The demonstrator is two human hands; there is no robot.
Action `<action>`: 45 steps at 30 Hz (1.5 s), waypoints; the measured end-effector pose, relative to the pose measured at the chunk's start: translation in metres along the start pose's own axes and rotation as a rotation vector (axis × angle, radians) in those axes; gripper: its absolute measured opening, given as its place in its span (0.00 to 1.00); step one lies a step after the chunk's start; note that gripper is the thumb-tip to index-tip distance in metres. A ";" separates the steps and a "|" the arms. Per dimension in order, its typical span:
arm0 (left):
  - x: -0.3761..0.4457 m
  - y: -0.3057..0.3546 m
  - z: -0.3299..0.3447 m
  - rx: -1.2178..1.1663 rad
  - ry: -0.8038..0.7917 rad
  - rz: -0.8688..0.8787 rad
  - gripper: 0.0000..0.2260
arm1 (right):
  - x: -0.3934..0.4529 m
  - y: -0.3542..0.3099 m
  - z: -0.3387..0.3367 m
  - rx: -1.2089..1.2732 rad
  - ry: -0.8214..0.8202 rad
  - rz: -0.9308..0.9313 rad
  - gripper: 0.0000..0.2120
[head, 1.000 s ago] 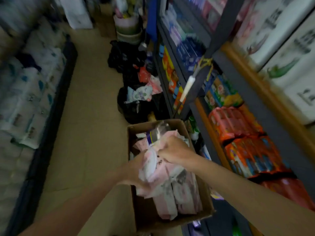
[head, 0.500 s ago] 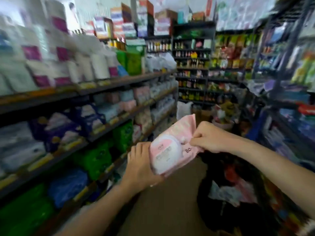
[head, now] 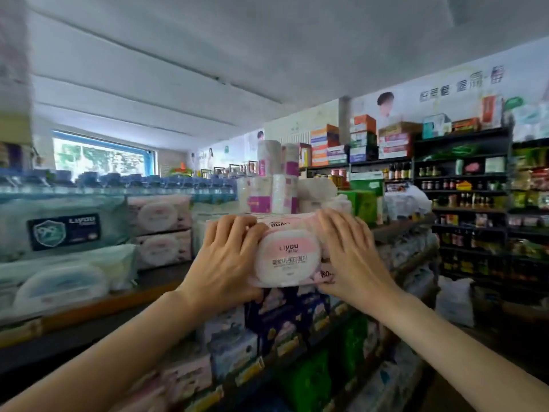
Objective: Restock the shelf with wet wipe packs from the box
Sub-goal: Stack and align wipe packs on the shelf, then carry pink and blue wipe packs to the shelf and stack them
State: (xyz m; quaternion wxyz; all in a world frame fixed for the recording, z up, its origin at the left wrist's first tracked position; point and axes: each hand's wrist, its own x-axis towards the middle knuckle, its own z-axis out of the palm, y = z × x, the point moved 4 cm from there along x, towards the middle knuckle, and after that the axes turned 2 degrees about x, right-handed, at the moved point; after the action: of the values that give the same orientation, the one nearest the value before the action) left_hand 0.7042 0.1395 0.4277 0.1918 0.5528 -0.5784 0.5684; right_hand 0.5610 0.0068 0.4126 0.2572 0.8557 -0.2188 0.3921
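Both hands hold a pink wet wipe pack (head: 288,252) with a white oval lid up at the level of the upper shelf (head: 118,304). My left hand (head: 225,260) grips its left end, fingers curled over the top edge. Against its right end my right hand (head: 350,257) lies flat, fingers straight. The pack sits in front of stacked white packs on the shelf. Two matching pink packs (head: 162,230) are stacked further left on the same shelf. The box is out of view.
Large pale green wipe packs (head: 62,230) fill the shelf's left part. Tissue rolls (head: 273,185) stand behind the held pack. Lower shelves (head: 285,331) hold blue, pink and green packs. A dark rack of bottles (head: 463,188) stands at the right across the aisle.
The view swung from the box on the floor up to the shelf. Both hands lifted the pink pack out of the box and brought it up to the upper shelf.
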 end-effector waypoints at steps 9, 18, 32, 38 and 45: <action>-0.041 -0.103 0.007 0.218 -0.133 -0.047 0.37 | 0.086 -0.079 0.047 0.115 0.217 -0.172 0.43; 0.034 -0.178 0.007 0.543 -0.048 -0.018 0.34 | 0.206 -0.069 0.041 0.118 0.494 -0.112 0.39; -0.035 -0.215 0.135 0.645 -0.820 -0.277 0.49 | 0.253 -0.126 0.170 0.210 0.145 -0.449 0.39; -0.045 -0.232 0.148 0.584 -1.100 -0.340 0.41 | 0.253 -0.149 0.206 0.310 0.115 -0.484 0.39; -0.048 -0.238 0.162 0.434 -1.266 -0.371 0.23 | 0.233 -0.159 0.265 0.176 -0.293 -0.571 0.50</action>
State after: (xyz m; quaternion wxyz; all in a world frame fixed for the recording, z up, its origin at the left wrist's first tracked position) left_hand 0.9892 0.0801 0.4470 -0.2035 0.8935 -0.3484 0.1970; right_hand 0.9394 -0.0728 0.4039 0.2477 0.9487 0.0300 0.1943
